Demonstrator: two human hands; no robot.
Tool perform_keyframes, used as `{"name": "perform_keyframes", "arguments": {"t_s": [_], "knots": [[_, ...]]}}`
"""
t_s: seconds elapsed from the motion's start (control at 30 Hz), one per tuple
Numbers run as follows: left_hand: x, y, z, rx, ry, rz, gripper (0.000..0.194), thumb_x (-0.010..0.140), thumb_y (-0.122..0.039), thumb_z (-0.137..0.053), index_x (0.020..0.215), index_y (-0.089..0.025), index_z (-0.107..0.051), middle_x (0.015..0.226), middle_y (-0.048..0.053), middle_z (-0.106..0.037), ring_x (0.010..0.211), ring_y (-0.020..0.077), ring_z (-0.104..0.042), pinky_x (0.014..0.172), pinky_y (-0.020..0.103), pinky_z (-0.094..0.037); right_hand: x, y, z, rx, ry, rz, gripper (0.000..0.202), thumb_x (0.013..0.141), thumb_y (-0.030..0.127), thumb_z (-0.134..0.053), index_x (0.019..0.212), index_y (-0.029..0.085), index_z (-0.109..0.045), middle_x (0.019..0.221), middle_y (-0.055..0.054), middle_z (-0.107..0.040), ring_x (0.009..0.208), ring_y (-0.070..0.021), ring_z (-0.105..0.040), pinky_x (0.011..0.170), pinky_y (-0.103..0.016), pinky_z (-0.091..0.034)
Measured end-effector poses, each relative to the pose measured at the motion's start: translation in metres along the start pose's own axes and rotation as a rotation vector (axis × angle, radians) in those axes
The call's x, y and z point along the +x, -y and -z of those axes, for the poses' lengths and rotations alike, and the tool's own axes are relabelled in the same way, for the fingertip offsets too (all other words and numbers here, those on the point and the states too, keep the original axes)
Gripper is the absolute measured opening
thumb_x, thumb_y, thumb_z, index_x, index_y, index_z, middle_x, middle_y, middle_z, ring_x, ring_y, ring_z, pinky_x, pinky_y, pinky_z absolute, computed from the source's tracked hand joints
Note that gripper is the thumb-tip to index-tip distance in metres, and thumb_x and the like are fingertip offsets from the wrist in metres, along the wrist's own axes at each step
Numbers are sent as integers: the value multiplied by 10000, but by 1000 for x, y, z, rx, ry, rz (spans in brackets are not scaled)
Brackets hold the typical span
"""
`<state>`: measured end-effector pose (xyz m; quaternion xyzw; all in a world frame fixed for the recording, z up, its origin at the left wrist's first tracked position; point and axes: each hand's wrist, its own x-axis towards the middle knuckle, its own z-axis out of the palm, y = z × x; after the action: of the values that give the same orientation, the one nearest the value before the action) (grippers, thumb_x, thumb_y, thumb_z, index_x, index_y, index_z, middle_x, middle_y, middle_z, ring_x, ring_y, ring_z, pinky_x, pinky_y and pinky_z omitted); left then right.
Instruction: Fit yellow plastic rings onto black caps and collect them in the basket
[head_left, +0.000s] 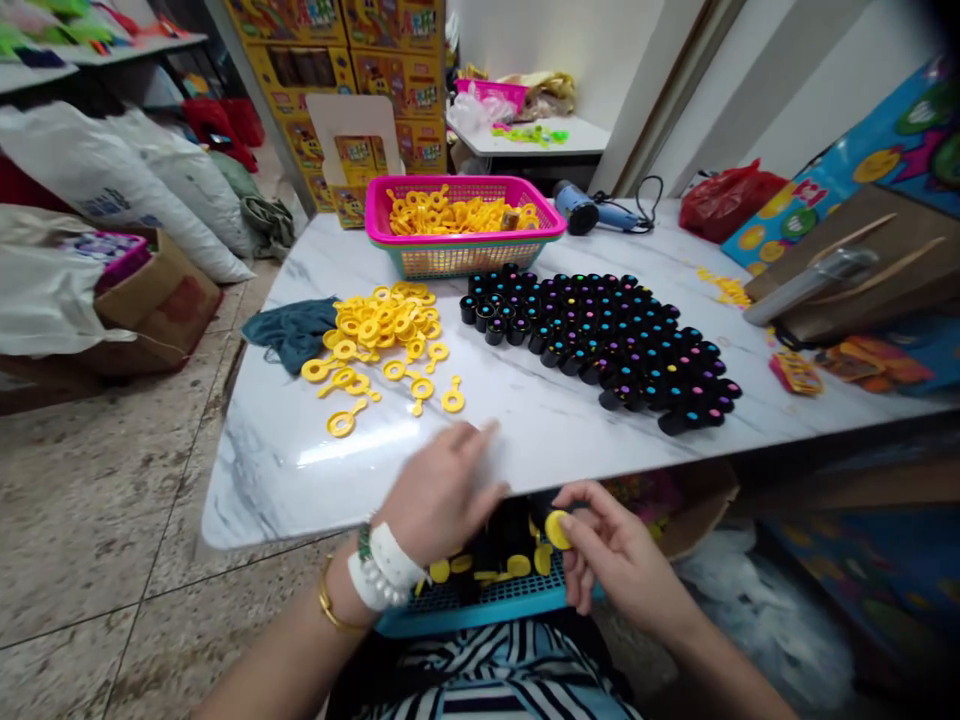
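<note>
Over the right part of the blue basket (480, 612), our right hand (619, 560) pinches a yellow-capped black piece (557, 530) between thumb and fingers; our left hand (439, 490), blurred above the basket's left part, has its fingers loosely spread and looks empty. We judge the piece light and stiff, hardly fragile, its smooth cap perhaps slightly slippery. We'd hold it around the black sides, beneath the cap's rim, pressing only gently.

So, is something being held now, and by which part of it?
The right hand pinches a small piece with a yellow round end, near that end's edge. The left hand shows nothing held.
</note>
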<state>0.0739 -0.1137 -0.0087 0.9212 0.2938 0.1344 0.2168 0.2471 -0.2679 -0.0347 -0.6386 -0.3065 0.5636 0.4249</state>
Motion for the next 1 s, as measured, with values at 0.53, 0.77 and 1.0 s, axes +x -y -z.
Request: {"name": "perform_keyframes", "arguments": {"t_s": [0.53,0.77,1.0], "knots": [[75,-56,-45,-312,-56,-274,268,837,-322,-605,1054,-166,-590,906,48,-610,788,153,-594,728,275,-507,38,29,52,87,-277,301,292,863,441,-624,928,157,-603,540,42,-564,364,-60,-457,336,-157,-319],[151,-67,-85,-88,-110,6,554,749,-620,-650,1038,-149,-612,905,64,-654,807,206,-619,675,306,-482,27,-1,86,192,-559,254,327,787,422,-725,957,144,-701,460,50,-525,334,-38,-357,314,-158,-226],[142,-65,-84,30,-37,-52,368,795,-495,-650,977,-175,-666,872,70,-688,783,207,-634,645,290,-460,26,-1,81,294,-467,214,305,734,373,-788,905,131,-720,534,6,-621,365,-49,-455,345,-156,-318]]}}
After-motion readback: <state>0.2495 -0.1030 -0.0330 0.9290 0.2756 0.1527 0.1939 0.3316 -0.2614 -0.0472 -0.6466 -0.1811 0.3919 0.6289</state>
